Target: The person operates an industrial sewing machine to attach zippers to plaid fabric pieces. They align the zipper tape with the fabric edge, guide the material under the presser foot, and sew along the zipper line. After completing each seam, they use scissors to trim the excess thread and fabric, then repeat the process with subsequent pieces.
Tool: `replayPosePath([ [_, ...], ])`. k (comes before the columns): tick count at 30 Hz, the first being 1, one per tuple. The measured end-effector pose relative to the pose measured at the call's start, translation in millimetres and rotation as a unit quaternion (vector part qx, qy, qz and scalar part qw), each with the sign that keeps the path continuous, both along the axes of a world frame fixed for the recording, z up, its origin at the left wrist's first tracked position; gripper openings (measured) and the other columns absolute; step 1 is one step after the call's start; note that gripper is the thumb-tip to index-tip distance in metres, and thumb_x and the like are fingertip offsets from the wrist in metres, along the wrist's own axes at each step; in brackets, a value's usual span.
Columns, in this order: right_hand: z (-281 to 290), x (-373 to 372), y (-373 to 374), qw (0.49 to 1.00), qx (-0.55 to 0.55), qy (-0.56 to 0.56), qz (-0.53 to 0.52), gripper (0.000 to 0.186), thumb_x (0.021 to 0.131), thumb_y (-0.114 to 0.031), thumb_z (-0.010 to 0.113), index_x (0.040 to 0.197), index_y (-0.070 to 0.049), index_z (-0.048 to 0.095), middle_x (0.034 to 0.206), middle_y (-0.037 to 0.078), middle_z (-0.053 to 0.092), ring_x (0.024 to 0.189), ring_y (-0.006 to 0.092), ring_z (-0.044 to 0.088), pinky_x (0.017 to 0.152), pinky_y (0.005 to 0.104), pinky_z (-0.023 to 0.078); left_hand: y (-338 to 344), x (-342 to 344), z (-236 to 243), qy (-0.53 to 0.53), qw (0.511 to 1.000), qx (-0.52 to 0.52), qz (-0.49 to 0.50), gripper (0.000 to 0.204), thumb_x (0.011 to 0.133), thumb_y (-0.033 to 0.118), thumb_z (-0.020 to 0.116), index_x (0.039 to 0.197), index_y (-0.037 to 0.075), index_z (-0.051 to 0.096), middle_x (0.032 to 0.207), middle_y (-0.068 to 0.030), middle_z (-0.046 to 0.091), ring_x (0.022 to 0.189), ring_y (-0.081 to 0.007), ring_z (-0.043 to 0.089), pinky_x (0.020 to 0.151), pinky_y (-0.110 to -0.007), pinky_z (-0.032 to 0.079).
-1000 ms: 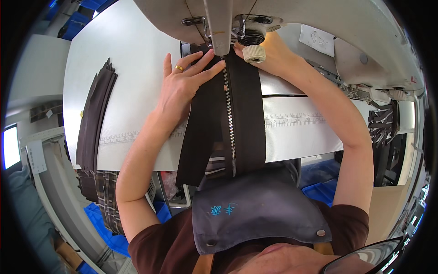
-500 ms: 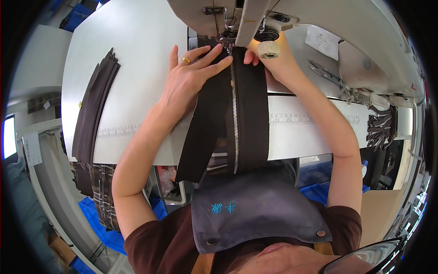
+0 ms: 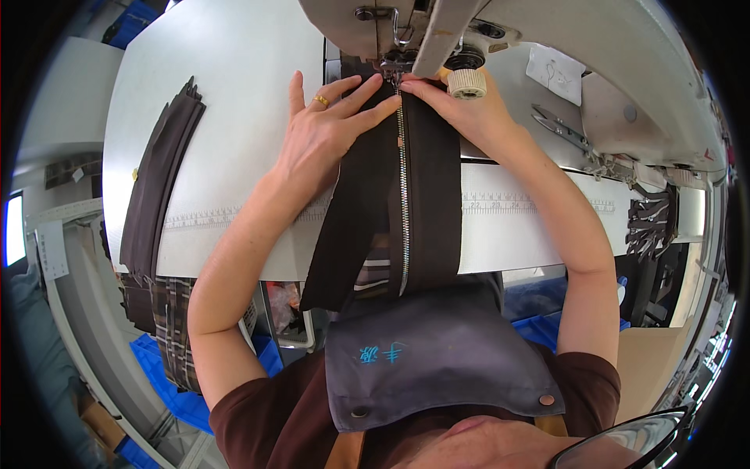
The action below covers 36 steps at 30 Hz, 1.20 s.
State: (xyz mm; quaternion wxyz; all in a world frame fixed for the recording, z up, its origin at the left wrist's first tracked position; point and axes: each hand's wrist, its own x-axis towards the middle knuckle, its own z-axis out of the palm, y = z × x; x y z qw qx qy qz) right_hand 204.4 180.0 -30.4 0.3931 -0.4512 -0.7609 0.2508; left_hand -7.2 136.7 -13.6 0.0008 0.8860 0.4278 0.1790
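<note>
A dark brown fabric piece [image 3: 433,195] with a metal-toothed zipper [image 3: 404,187] lies lengthwise under the presser foot [image 3: 397,69] of a sewing machine [image 3: 539,31]. My left hand [image 3: 328,125], with a ring on one finger, rests flat and open on the left part of the fabric. Its fingertips reach close to the foot and the zipper. From the right, my right hand [image 3: 465,113] brings its thumb and a finger close together on the fabric beside the zipper, just before the foot. Its other fingers are partly hidden behind the machine's white knob [image 3: 466,84].
A stack of dark strips [image 3: 160,172] lies on the left of the table [image 3: 234,102]. Thread snips [image 3: 558,127] and a white paper [image 3: 555,74] lie right. Zipper ends [image 3: 652,219] hang at the right edge. Plaid fabric [image 3: 176,328] hangs below left.
My right hand has come from behind the knob toward the presser foot, its thumb and finger now on the fabric by the zipper. The left hand stays nearly in place.
</note>
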Motion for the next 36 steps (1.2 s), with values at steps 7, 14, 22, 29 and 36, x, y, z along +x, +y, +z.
replayPosePath([
  [7, -0.3, 0.7, 3.3, 0.997, 0.073, -0.013, 0.036, 0.014, 0.077, -0.02, 0.065, 0.074, -0.006, 0.064, 0.071, 0.01, 0.06, 0.074, 0.0287, 0.056, 0.065, 0.039, 0.045, -5.4, -5.7, -1.9, -0.017, 0.999, 0.011, -0.026, 0.054, 0.074, 0.0, 0.059, 0.121, 0.026, 0.06, 0.125, 0.001, 0.058, 0.114, -0.0183, 0.053, 0.103, -0.067, 0.016],
  [14, 12.6, 0.4, -4.4, 0.992, -0.024, -0.127, 0.004, 0.023, 0.085, -0.026, 0.064, 0.099, -0.008, 0.068, 0.094, 0.006, 0.068, 0.085, 0.0176, 0.063, 0.076, 0.0285, 0.048, -11.0, -4.9, 1.7, 0.001, 0.999, -0.022, -0.027, 0.059, 0.072, -0.003, 0.058, 0.123, 0.025, 0.058, 0.132, -0.0026, 0.054, 0.12, -0.0218, 0.05, 0.104, -0.067, 0.015],
  [22, -0.1, 1.2, -3.4, 0.983, 0.114, -0.142, -0.001, 0.018, 0.077, -0.026, 0.071, 0.088, -0.011, 0.071, 0.083, 0.007, 0.066, 0.081, 0.0255, 0.06, 0.07, 0.0346, 0.046, -13.7, -4.7, 5.6, -0.013, 0.999, -0.046, -0.025, 0.063, 0.07, -0.006, 0.056, 0.124, 0.025, 0.057, 0.134, -0.0039, 0.052, 0.122, -0.0261, 0.048, 0.104, -0.067, 0.015],
  [29, -4.5, 2.0, 2.2, 0.984, 0.152, -0.088, 0.003, 0.013, 0.074, -0.024, 0.074, 0.079, -0.012, 0.071, 0.077, 0.006, 0.066, 0.077, 0.0264, 0.059, 0.065, 0.0373, 0.045, -9.4, -7.0, 2.0, -0.025, 0.998, -0.044, -0.038, 0.066, 0.065, -0.007, 0.059, 0.123, 0.025, 0.059, 0.133, -0.0043, 0.053, 0.118, -0.029, 0.049, 0.105, -0.065, 0.016],
  [36, -5.5, 1.9, 6.0, 0.982, 0.161, -0.098, -0.005, 0.014, 0.073, -0.022, 0.073, 0.079, -0.01, 0.07, 0.08, 0.007, 0.066, 0.074, 0.0271, 0.06, 0.065, 0.0371, 0.047, -4.7, -7.2, -1.6, -0.029, 0.999, -0.029, -0.025, 0.066, 0.066, -0.007, 0.058, 0.124, 0.025, 0.059, 0.132, -0.0043, 0.053, 0.118, -0.0279, 0.049, 0.106, -0.063, 0.016],
])
